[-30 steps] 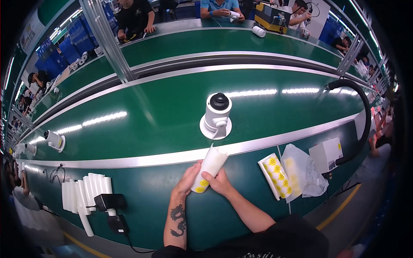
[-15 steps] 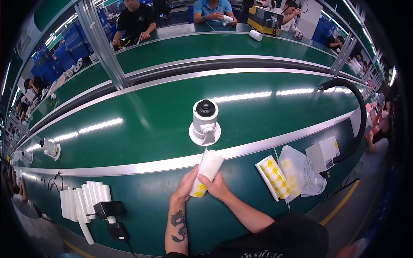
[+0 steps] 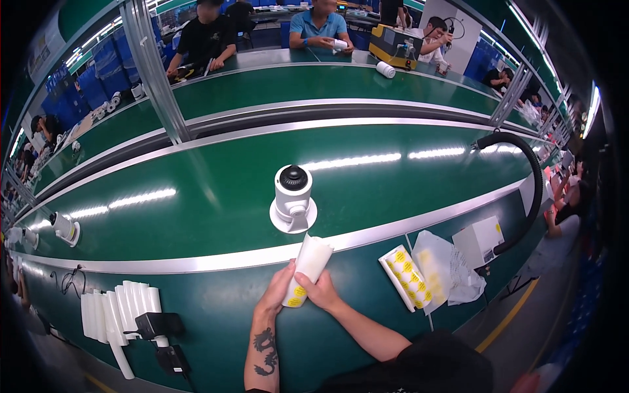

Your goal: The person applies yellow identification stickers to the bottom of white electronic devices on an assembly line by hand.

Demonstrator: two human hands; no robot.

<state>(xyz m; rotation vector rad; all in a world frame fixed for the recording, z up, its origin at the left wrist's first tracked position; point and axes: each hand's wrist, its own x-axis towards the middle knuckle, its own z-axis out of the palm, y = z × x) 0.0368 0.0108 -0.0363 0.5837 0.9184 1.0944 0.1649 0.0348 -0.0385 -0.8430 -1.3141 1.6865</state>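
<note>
Both my hands are wrapped round a white rolled sticker sheet with yellow round stickers at its lower end. My left hand holds it from the left side, its fingers mostly hidden behind the roll. On the other side my right hand grips it, thumb lying across the front. The roll tilts a little, its loose upper edge near the metal rail. Just beyond it a white security camera with a black domed lens stands upright on its round base on the green belt.
Right of my hands lie a sheet of yellow stickers, a crumpled plastic bag and a white box near a black flexible hose. White rolls and a black power adapter lie at left. Co-workers sit across the belt.
My view has shifted, so the belt and the camera appear slightly lower and further left. Both hands keep their hold on the rolled sticker sheet, with little change in grip.
</note>
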